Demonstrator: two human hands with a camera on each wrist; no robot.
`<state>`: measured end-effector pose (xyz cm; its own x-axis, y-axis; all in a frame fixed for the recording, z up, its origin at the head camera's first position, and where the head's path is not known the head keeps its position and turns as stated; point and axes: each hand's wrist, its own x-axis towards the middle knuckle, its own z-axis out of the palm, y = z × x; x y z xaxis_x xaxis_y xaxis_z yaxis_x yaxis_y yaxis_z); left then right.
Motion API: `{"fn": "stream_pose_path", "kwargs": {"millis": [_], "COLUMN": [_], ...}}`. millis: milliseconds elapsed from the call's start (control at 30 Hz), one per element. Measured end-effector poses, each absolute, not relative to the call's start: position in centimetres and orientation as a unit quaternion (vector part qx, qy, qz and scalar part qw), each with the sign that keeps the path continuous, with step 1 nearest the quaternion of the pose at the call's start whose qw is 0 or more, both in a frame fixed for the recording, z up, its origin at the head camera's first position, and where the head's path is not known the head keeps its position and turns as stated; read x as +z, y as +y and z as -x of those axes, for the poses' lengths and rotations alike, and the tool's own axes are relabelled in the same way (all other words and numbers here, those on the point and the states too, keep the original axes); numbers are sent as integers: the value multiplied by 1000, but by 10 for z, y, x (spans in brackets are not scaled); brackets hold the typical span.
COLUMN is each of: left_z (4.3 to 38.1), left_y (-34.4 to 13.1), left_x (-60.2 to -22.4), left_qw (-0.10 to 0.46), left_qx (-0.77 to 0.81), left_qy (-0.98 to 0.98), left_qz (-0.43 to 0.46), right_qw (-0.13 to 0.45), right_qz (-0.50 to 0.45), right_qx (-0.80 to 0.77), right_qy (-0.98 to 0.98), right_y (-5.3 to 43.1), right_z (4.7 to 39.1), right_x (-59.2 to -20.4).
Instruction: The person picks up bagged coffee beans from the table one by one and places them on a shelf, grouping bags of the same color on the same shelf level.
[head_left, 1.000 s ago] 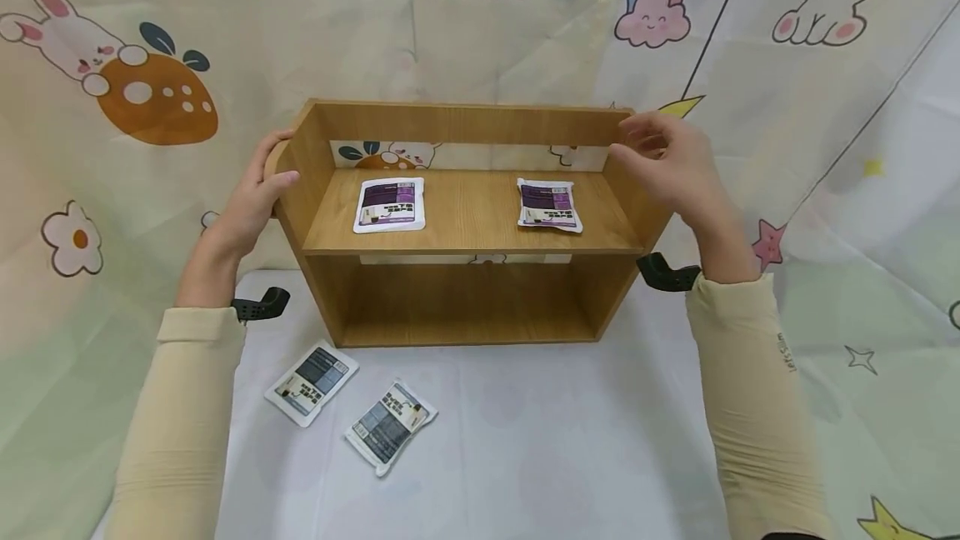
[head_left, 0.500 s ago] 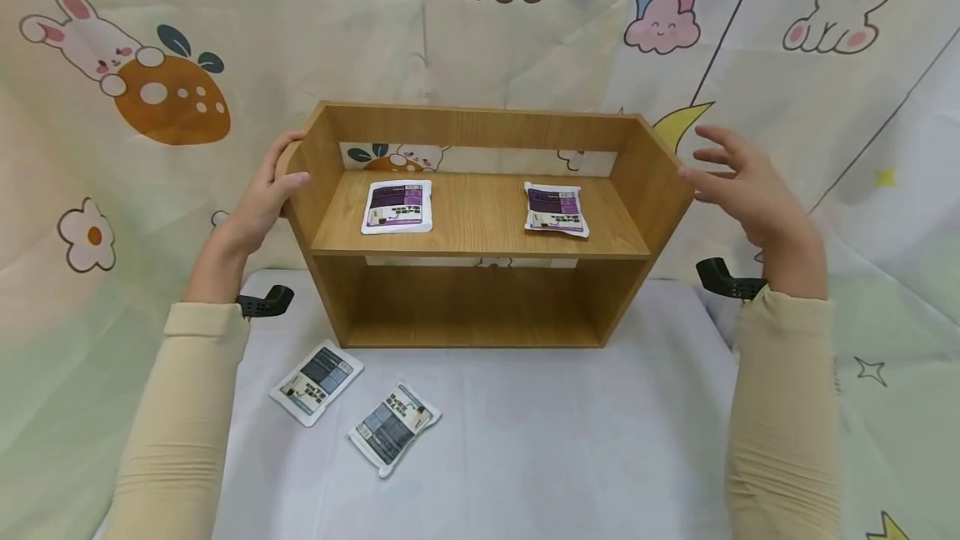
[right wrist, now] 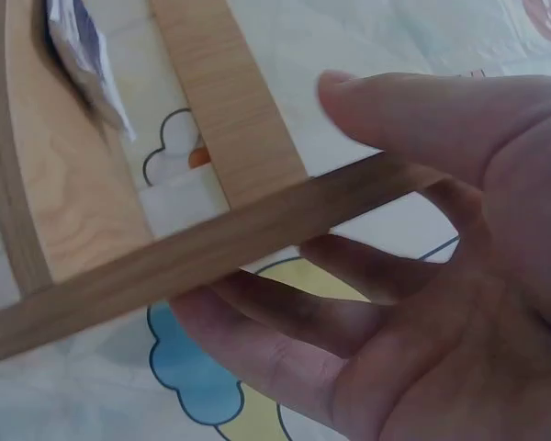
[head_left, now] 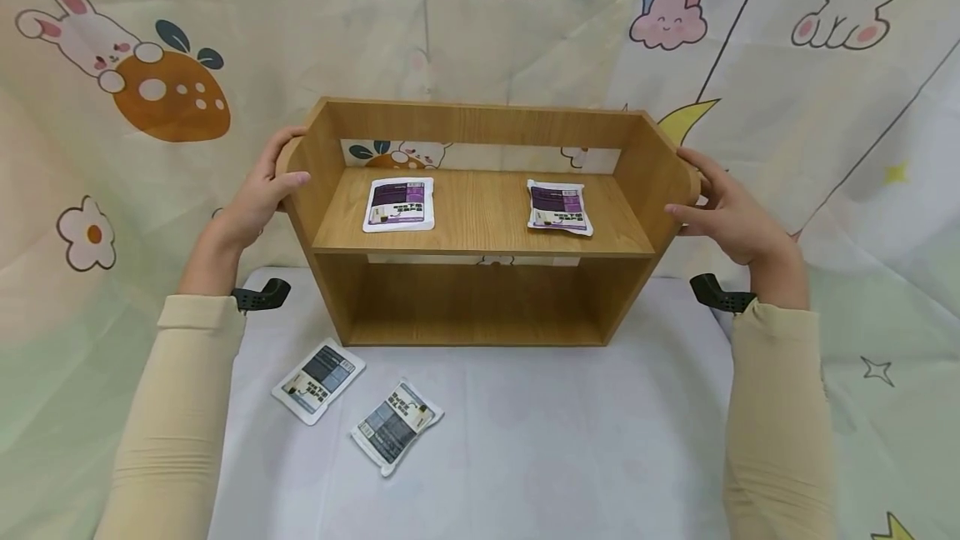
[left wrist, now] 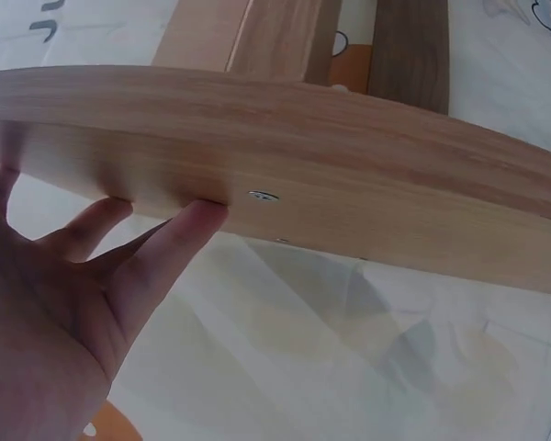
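A two-tier wooden shelf (head_left: 476, 215) stands at the back of the table. On its upper board lie two flat white packets with purple-and-black labels, one packet (head_left: 399, 205) left and another packet (head_left: 558, 207) right. My left hand (head_left: 255, 198) grips the left side panel, its thumb over the front edge; in the left wrist view several fingertips (left wrist: 207, 213) rest against the panel's outer face. My right hand (head_left: 731, 211) holds the right side panel. In the right wrist view, its thumb (right wrist: 376, 101) is on one side of the panel edge and the fingers on the other.
Two white packets with grey-blue labels, one packet (head_left: 318, 382) and a second packet (head_left: 397, 426), lie on the white tablecloth (head_left: 562, 440) at front left. A cartoon-printed cloth (head_left: 487, 40) hangs behind the shelf.
My right hand has moved outward from the shelf's upper right corner, then back in to the right side panel's outer edge. The left hand keeps its place; the packets stay put.
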<state>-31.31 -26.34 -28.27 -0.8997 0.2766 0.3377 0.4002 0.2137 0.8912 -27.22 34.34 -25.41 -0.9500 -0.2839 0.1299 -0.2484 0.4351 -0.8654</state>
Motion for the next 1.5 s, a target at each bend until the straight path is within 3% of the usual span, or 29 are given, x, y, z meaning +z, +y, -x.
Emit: {"fn": "stream_pose_path", "kwargs": {"millis": [300,567,900,1500], "left_z": [313,317,307,252], "left_y": [-263,-256,-263,-260], "left_x": [-277,-281,-334,-403], "left_qw": [50,85,143,214], "left_qx": [-559,-580,-573,-634], "left_qy": [-797,-780,-787,-728], "left_qz": [222,218,179,147], "right_qw": [6,49,96,93], "right_qz": [173,176,205,150], "right_qx": [-493,-620,-637,-625], "right_qy": [853,763,737,761], "right_y": [349,359,363,357], "right_z": [270,272,280,280], "right_x": [-257,-250,-252,-253]}}
